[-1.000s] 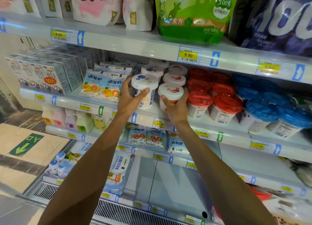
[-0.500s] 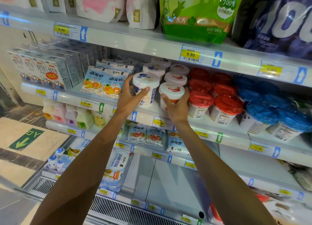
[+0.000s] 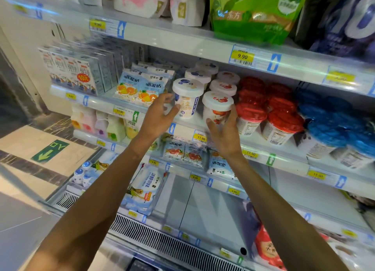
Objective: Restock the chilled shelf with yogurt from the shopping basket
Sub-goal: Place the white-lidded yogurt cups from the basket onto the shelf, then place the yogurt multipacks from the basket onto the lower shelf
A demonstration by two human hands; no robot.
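On the chilled shelf (image 3: 182, 128), two white-lidded yogurt cups stand at the front of their rows. The blueberry cup (image 3: 187, 98) is on the left and the strawberry cup (image 3: 217, 106) on the right. My left hand (image 3: 157, 116) is just left of the blueberry cup, fingers spread, thumb tip near its side. My right hand (image 3: 225, 132) sits below the strawberry cup, with its thumb and straight fingers loosely on either side of the cup's base. More white-lidded cups (image 3: 203, 75) stand behind. The shopping basket is out of view.
Red-lidded cups (image 3: 282, 118) and blue-lidded cups (image 3: 328, 128) fill the shelf to the right. Orange yogurt packs (image 3: 140, 88) and milk cartons (image 3: 81, 71) stand to the left. Pouches hang on the shelf above (image 3: 253, 16). Lower shelves hold packs and bottles (image 3: 142, 187).
Both hands have loosened from the two front cups and drawn back and down a little. The cups now stand on the shelf. The view has shifted slightly.
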